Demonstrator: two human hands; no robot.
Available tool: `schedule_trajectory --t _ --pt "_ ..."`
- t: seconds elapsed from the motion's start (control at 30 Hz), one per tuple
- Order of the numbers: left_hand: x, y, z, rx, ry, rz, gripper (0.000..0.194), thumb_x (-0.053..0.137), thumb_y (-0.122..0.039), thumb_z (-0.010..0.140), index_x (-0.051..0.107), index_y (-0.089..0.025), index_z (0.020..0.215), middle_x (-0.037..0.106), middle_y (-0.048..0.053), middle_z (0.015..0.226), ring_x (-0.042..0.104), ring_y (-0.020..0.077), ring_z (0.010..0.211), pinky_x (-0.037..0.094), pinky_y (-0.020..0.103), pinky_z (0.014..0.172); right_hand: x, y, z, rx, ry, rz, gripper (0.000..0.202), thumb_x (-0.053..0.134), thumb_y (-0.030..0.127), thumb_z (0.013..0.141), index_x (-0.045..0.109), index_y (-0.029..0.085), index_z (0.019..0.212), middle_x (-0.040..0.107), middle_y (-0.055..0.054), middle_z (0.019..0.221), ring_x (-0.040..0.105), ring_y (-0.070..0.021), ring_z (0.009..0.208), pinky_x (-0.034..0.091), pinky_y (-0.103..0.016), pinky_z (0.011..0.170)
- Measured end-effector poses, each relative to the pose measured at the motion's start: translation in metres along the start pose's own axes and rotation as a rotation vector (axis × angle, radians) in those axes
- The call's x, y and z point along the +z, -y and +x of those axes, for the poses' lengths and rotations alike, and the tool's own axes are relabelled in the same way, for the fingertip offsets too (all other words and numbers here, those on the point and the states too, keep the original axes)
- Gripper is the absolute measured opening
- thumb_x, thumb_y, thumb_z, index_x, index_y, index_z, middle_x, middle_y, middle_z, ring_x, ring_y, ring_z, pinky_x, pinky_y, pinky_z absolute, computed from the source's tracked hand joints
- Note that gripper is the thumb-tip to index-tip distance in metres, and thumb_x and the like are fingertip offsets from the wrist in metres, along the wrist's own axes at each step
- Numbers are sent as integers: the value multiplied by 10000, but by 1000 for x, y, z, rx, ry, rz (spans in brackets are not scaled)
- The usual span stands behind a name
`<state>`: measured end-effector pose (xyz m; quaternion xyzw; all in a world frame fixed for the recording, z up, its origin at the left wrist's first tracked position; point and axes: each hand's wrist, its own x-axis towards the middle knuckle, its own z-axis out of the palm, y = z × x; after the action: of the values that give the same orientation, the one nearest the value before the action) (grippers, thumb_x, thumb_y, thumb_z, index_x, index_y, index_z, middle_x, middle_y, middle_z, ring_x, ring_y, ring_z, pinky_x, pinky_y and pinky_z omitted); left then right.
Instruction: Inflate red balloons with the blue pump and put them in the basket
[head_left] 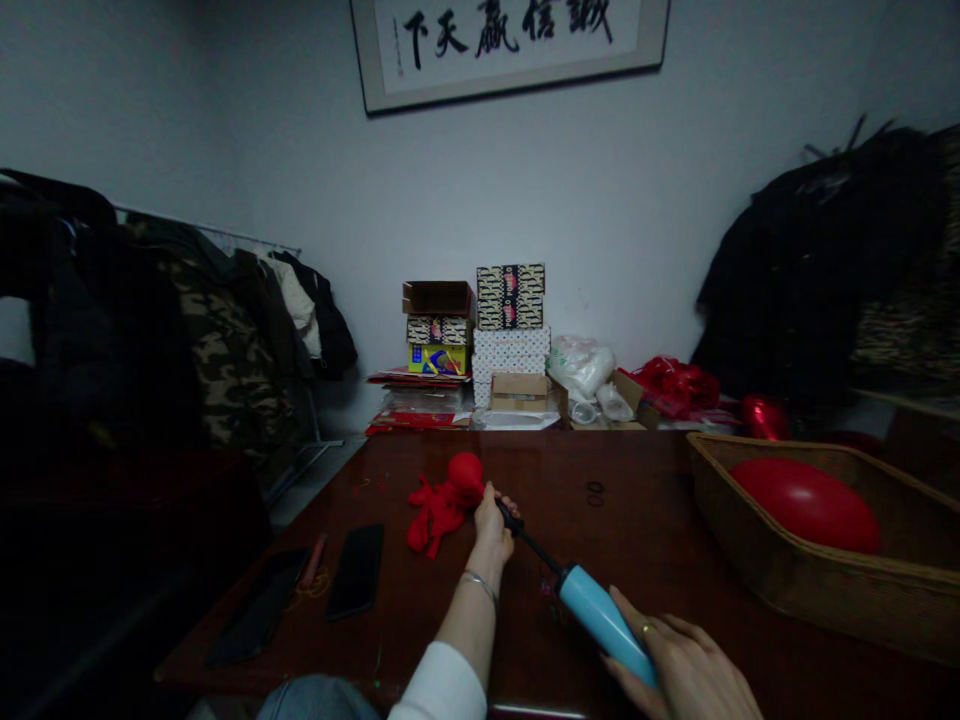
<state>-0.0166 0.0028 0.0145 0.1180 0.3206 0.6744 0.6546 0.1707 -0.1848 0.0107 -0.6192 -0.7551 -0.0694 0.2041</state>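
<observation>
Works at the dark table (637, 560), near the wicker basket (787, 585) with its big red balloon (806, 500); curls the right hand (686, 660) around the blue pump (600, 612); has the black phone (356, 570) and limp balloons (431, 525) leftward; with the left hand (493, 515) pinches the small red balloon (465, 472) at the pump's black end, hiding its neck

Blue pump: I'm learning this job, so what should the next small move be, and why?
Probably push the blue pump toward the left hand: its black rod shows extended, the right hand grips the pump, and the red balloon at the left hand looks smaller than the big balloon in the basket.
</observation>
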Motion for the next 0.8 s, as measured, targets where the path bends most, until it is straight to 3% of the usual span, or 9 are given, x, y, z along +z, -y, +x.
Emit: schedule_trajectory --t 0.23,0.4,0.67,0.8 --pt "-8 8 -6 6 24 -8 337 605 -439 779 427 -179 658 447 -34 495 424 76 392 334 185 400 3 19 22 34 44 -21 509 540 348 784 509 191 1268 687 -91 996 624 -261 950 470 -368 823" --pt "-8 15 -13 -8 49 -19 366 637 -471 742 436 -178 657 473 -18 508 448 87 411 370 200 422 2 37 43 32 46 -4 485 519 302 795 511 170 1262 696 -82 913 640 -225 834 439 -342 818" --pt "-9 -2 -18 -50 195 -111 429 567 -564 745 504 -146 677 532 44 579 553 144 526 463 248 502 10 39 48 78 39 47 509 493 360 814 476 193 1294 695 -69 839 638 -231 791 431 -308 712" --pt "-12 -8 -18 -67 238 -98 340 593 -449 784 532 -124 704 571 64 644 603 151 613 501 244 573 10 35 48 102 101 137 533 484 426 814 473 204 1298 698 -82 905 644 -247 836 432 -302 698"
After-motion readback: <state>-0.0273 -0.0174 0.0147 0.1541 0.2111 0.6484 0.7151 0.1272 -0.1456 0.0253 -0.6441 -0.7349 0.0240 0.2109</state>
